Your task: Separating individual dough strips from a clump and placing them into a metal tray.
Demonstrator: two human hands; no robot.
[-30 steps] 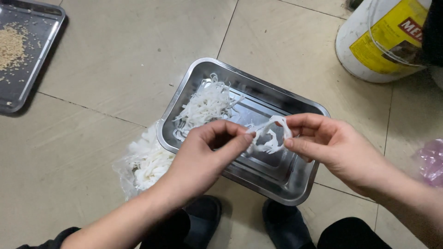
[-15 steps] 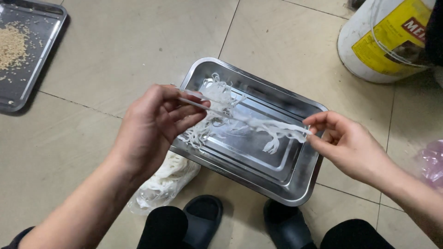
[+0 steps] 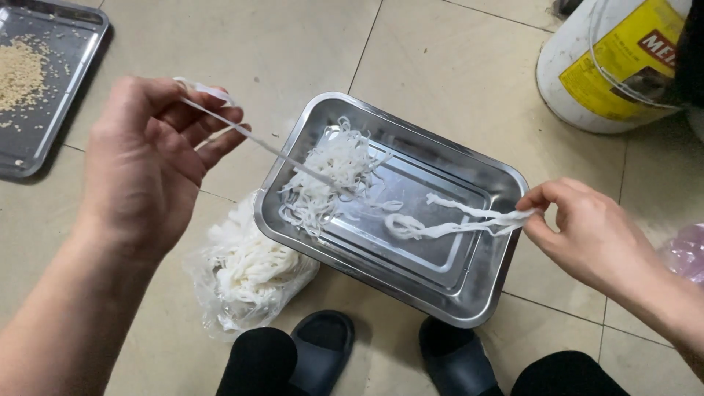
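Beige floor tiles [image 3: 455, 66] with dark grout lines carry everything. A shiny rectangular steel tray [image 3: 469, 293] sits on them near the middle, bare tile open beyond its far edge and far-left corner. The left hand [image 3: 147, 158] is raised over the floor left of the tray, fingers curled, pinching one end of a thin white noodle strand [image 3: 271, 150] that runs taut down to a heap of white noodles [image 3: 330, 176] in the tray's far-left corner. The right hand [image 3: 587, 235] hangs just past the tray's right edge, thumb and forefinger pinching a thicker white noodle ribbon [image 3: 447, 224] that trails back onto the tray's bottom.

Against the tray's left edge lies a clear plastic bag of white noodles [image 3: 246, 275]. Two dark slippers [image 3: 323, 348] stand close below the near edge. A white plastic bucket with a yellow label [image 3: 609, 73] stands well beyond the far-right corner, and a second flat steel tray scattered with tan grains [image 3: 44, 88] lies well off to the left.
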